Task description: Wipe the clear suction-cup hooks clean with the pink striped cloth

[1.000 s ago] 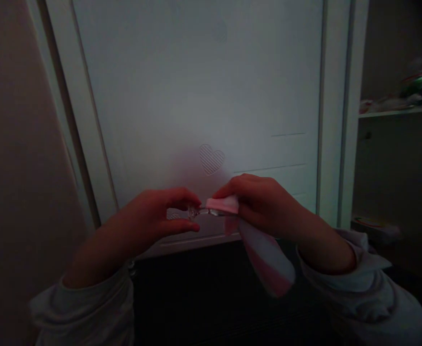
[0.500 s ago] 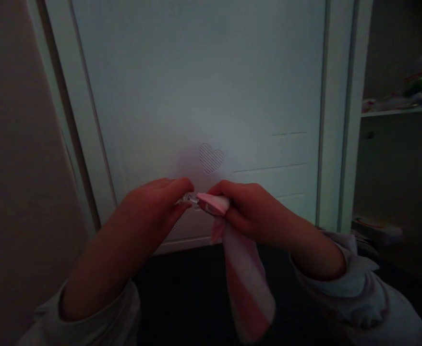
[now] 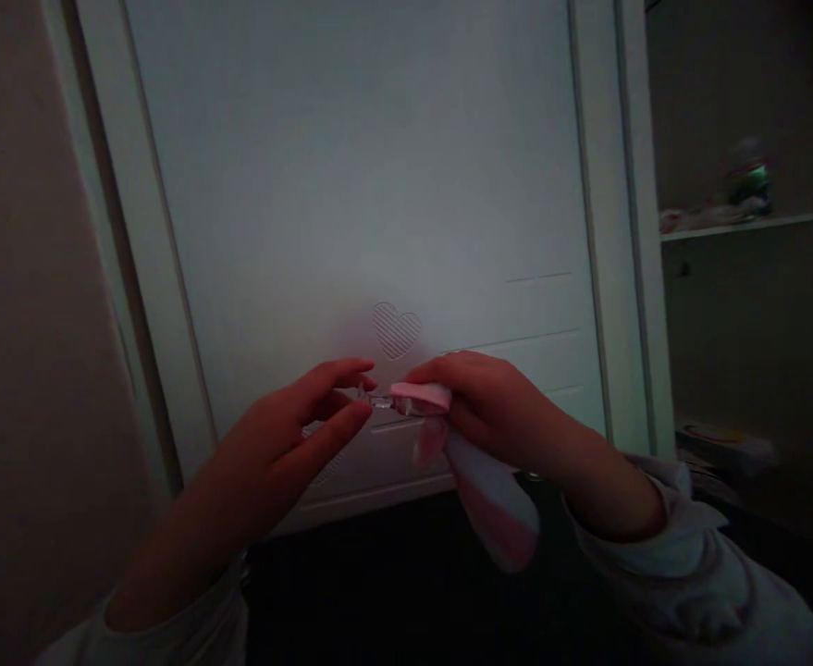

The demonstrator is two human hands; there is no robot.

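My right hand (image 3: 482, 393) is closed on a soft pink-and-white striped cloth (image 3: 496, 509), whose loose end hangs below my fingers. A pink fold of it lies over part of a clear, shiny plastic piece (image 3: 382, 402), whose exact kind I cannot make out. The piece sticks out leftward from the fold. Around its left end is my left hand (image 3: 315, 407), thumb and fingers apart; whether they touch it is unclear. Both hands are in front of the white door panel, below an engraved heart (image 3: 396, 331).
The pale door (image 3: 351, 166) fills the middle, with a wall (image 3: 18, 277) to its left. At right, a shelf (image 3: 787, 222) carries a bottle (image 3: 751, 185) and small items. Lower right are stacked flat things (image 3: 725, 444). The floor is dark.
My left hand has loosened from a pinch on the clear piece, its fingers spreading. The hanging cloth end has swung up and right. The view has shifted a little to the right.
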